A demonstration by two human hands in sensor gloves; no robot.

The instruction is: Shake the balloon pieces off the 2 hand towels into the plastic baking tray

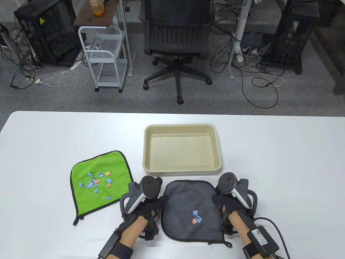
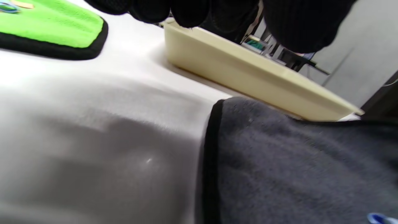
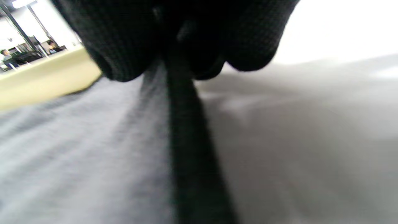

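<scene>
A grey hand towel [image 1: 186, 197] lies flat at the table's near edge with a few blue and orange balloon pieces [image 1: 196, 217] on it. My right hand [image 1: 217, 198] pinches its right black hem; in the blurred right wrist view the hem runs up between my fingers [image 3: 124, 46]. My left hand [image 1: 160, 201] hovers at the towel's left edge, its fingers [image 2: 186, 12] above the table and holding nothing. A green hand towel [image 1: 107, 162] to the left carries several balloon pieces [image 1: 95, 183]. The beige plastic tray [image 1: 180, 126] stands empty just beyond the grey towel.
The table is white; its far edge lies behind the tray. Beyond it on the floor stand an office chair [image 1: 176, 35], a white wire cart [image 1: 106, 56] and cables. The tray's side wall [image 2: 248, 74] rises close to the grey towel [image 2: 295, 161].
</scene>
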